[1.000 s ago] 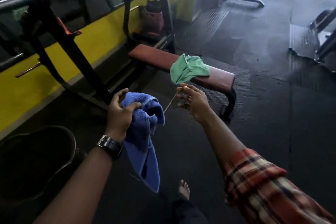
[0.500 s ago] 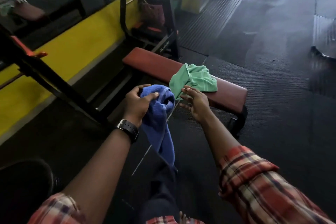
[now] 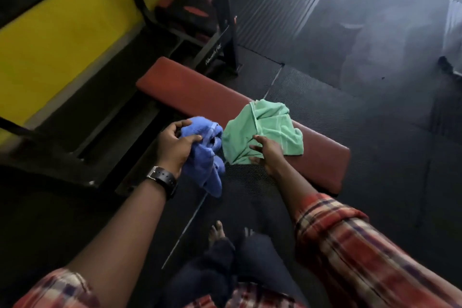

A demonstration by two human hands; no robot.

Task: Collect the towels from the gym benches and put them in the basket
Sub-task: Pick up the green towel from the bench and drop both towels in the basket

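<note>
A crumpled green towel [image 3: 265, 127] lies on the near end of a red padded gym bench [image 3: 190, 92], partly hanging over its front edge. My right hand [image 3: 266, 155] touches the towel's lower edge with fingers spread, not closed around it. My left hand [image 3: 175, 147], with a watch on the wrist, is shut on a blue towel [image 3: 207, 157] that hangs down in front of the bench, just left of the green one. No basket is in view.
A black steel rack [image 3: 220, 32] stands behind the bench's far end, with a yellow wall [image 3: 62, 40] to the left. Dark rubber floor mats [image 3: 375, 145] spread to the right. My bare feet [image 3: 217, 232] stand on the floor below the bench.
I have stepped closer to the bench and the view tilted down. My right hand reached forward from mid-air onto the green towel. The blue towel stays in my left hand. The basket left the view.
</note>
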